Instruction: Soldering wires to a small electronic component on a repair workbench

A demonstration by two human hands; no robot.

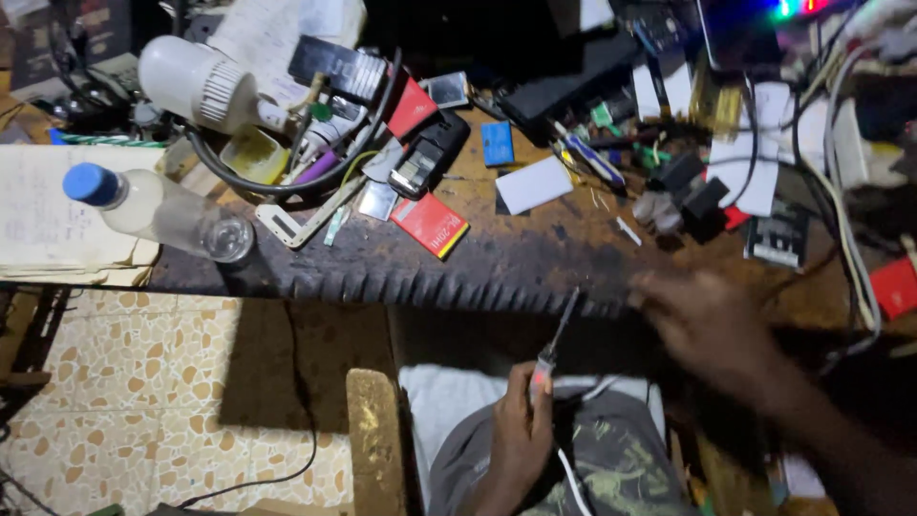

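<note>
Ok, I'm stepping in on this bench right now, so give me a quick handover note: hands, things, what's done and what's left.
Left hand: over the lap, gripping a small screwdriver, tip up toward the bench edge.
Right hand: blurred, at the workbench edge; whether it holds anything cannot be told.
On the bench: red battery, white card, dark phone, plastic bottle.
Done: screwdriver in hand. Left: nothing shows under the tool yet.
</note>
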